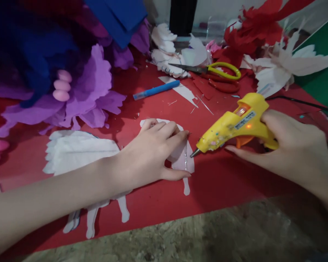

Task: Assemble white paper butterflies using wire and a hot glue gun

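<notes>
My left hand [153, 153] presses flat on a white paper petal [184, 160] that lies on a red sheet [221, 182]. A shiny line of glue runs down the petal's right part. My right hand [292, 149] grips a yellow hot glue gun [235, 123], its orange light lit and its nozzle right at the petal's edge beside my left fingertips. More white fringed petals [76, 149] lie under and behind my left forearm.
A big purple and blue paper flower [79, 83] fills the back left. Behind lie a blue pen-like tool [155, 90], yellow-handled scissors [207, 69], red scissors [222, 86], white petals [287, 67], red paper scraps [248, 32], a green sheet [325, 76]. The gun's black cord [297, 102] runs right. Bare rough floor [207, 233] in front.
</notes>
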Motion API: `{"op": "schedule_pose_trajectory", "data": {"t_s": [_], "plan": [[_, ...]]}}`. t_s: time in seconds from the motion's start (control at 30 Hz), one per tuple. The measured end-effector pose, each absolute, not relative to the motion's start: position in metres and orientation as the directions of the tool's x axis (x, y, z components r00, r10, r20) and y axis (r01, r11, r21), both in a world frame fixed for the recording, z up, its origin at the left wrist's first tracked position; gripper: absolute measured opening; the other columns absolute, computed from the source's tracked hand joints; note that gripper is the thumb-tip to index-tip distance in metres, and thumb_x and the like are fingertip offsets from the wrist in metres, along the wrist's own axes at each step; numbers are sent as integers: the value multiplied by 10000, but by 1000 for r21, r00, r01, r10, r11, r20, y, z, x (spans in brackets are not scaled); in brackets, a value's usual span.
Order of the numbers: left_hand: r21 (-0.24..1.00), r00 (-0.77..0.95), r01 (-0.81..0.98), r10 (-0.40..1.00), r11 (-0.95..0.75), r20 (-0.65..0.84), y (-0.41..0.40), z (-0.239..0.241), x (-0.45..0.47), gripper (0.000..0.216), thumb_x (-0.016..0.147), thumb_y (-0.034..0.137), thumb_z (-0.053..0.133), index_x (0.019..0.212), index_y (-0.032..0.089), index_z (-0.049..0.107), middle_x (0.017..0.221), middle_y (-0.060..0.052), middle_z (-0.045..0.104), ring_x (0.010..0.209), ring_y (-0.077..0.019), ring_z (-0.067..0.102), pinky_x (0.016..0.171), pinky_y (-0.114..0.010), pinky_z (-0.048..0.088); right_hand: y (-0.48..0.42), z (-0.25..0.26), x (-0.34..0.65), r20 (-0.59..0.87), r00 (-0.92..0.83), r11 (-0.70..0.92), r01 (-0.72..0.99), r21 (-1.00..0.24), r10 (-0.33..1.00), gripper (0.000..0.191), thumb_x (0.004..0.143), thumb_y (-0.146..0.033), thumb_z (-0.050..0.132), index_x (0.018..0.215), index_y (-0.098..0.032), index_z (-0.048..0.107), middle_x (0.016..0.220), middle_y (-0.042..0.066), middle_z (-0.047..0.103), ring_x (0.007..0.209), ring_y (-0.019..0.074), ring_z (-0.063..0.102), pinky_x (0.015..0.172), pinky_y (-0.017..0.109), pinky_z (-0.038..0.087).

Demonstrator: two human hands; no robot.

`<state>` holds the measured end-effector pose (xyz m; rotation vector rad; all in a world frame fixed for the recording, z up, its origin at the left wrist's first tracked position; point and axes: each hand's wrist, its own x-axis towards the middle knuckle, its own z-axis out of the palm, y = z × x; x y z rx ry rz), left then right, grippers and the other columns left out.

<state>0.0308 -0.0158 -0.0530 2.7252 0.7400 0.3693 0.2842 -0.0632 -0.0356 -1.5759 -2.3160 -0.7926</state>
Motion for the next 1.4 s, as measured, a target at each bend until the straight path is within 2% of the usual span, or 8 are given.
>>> {"op": "schedule_pose_trajectory", "data": {"t_s": [0.13,0.27,0.43,0.63,0.77,0.93,1.1,1.4], "plan": [[367,833,459,536,-809,138,-16,-49,30,644,713,472,692,1182,66,523,1015,-113,590,996,-270,535,867,-404,324,-56,-32,286,507,-219,150,973,173,834,600,749,-771,286,686,-181,376,530,-10,368,458,84,327,412,218,232],[352,826,489,553,-798,109,-17,-46,29,588,723,470,677,1150,89,540,1011,-109,585,980,-270,512,857,-414,345,-51,-27,295,286,47,-2,988,-154,957,742,537,-860,421,774,-161,499,609,40,528,489,121,435,465,255,339],[305,817,482,547,-822,184,-20,-46,29,592,719,476,671,1181,138,520,978,-89,559,899,-250,487,825,-417,373,-46,-30,309,158,121,-68,949,-306,980,578,602,-546,551,1006,-133,556,902,115,634,710,195,578,602,295,435],[302,778,528,595,-794,204,-20,-34,27,570,799,534,576,1211,146,508,1094,-117,506,995,-260,475,874,-425,399,-38,-34,320,161,120,-75,962,-261,980,355,696,-331,441,977,-137,539,799,86,619,643,181,561,549,266,395],[501,706,546,691,-671,156,-15,-24,16,531,917,555,279,1201,164,501,1191,-111,520,1120,-251,468,982,-450,356,-33,-37,324,135,146,-121,977,-177,980,252,764,-302,410,933,-142,505,853,104,595,756,205,567,618,283,405],[681,617,551,785,-483,57,-16,-21,8,543,930,541,196,1123,173,544,1172,-82,607,1095,-224,547,997,-423,405,-30,-38,323,97,265,-263,964,-35,959,176,827,-286,395,872,-133,471,888,128,553,810,225,542,596,283,342],[538,798,500,602,-679,19,-22,-19,10,588,949,511,122,1271,163,469,1368,-78,477,1308,-215,381,1142,-500,137,-32,-33,318,85,399,-405,911,77,913,253,901,-277,330,956,-74,471,929,180,553,840,238,542,601,294,279],[140,923,380,366,-914,-115,-32,-34,10,879,851,693,200,1419,22,192,1484,-192,158,1384,-301,147,1098,-520,223,-33,-32,313,17,480,-473,859,196,877,312,917,-275,347,1048,-14,455,990,222,556,935,266,550,640,301,300]]}}
